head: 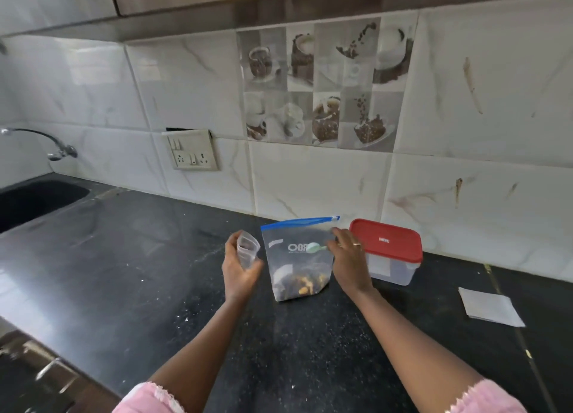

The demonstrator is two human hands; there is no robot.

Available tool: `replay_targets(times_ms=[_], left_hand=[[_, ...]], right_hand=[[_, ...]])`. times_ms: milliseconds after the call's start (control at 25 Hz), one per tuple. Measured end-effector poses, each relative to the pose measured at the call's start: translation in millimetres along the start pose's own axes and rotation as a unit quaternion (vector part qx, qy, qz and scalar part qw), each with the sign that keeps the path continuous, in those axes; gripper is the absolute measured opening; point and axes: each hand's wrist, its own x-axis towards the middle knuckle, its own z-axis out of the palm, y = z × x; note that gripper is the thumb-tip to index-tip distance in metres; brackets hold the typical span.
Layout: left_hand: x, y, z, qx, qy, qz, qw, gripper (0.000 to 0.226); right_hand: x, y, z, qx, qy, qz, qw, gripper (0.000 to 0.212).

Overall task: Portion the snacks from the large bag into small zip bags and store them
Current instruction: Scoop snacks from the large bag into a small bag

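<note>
The large bag [297, 257] stands upright mid-surface [139, 257], with the snacks pooled at its bottom. The right hand [348, 257] grips its edge at 3 o'clock, and at 9 o'clock the left hand [240, 266] has its grip closed round a small zip bag [248, 249]. The step should go best with the large bag steadied, its blue zip fully open and the small bag's mouth held wide, so nothing scatters.

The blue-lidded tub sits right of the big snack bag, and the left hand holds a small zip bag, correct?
No: the head view shows a red lid, not blue. That tub does sit right of the big snack bag, and the left hand holds a small zip bag.
</note>
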Motion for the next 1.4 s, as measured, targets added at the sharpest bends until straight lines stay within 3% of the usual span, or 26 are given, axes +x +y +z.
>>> replay_targets(times_ms=[80,240,360,560,720,840,960,1040,1240,1320,1400], left_hand=[[24.2,18.6,-10.6,-0.009,-0.002,-0.014,1.000,0.064],[66.4,43.9,-11.4,0.074,-0.074,-0.019,0.994,0.061],[84.9,56.1,1.4,0.146,-0.131,-0.002,0.981,0.062],[88.4,62.9,38.0,0.300,-0.316,0.053,0.899,0.075],[81.8,60.6,58.2,0.338,-0.358,0.048,0.869,0.075],[73.0,65.5,66.9,0.352,-0.324,0.080,0.875,0.062],[63.6,69.5,71.7,0.296,-0.256,0.081,0.917,0.057],[53.5,68.9,74.8,0.265,-0.264,0.076,0.924,0.054],[23.5,67.3,83.5,0.213,-0.317,0.103,0.919,0.043],[19.8,65.6,81.5,0.172,-0.317,0.096,0.928,0.042],[20.4,62.6,74.9,0.140,-0.302,0.095,0.938,0.043]], right_hand=[[27.4,-22.9,0.8,-0.011,-0.044,-0.073,0.996,0.029],[45.7,-45.4,7.2,-0.063,-0.177,-0.103,0.977,0.023],[46.0,-47.3,4.9,-0.081,-0.184,-0.127,0.971,0.033],[34.4,-36.2,-9.1,-0.118,-0.214,-0.197,0.950,0.037],[19.9,-18.4,-26.1,-0.122,-0.219,-0.235,0.939,0.017],[5.5,-8.0,-44.0,-0.082,-0.252,-0.205,0.942,0.032],[-10.6,2.3,-60.1,-0.030,-0.287,-0.045,0.956,0.027],[-9.8,4.2,-63.8,-0.001,-0.293,0.073,0.953,0.023],[20.7,-15.8,-65.0,-0.060,-0.482,0.078,0.871,0.026],[33.4,-16.1,-57.7,-0.019,-0.484,0.072,0.872,0.018],[41.1,-20.2,-52.2,0.011,-0.488,0.071,0.870,0.024]])
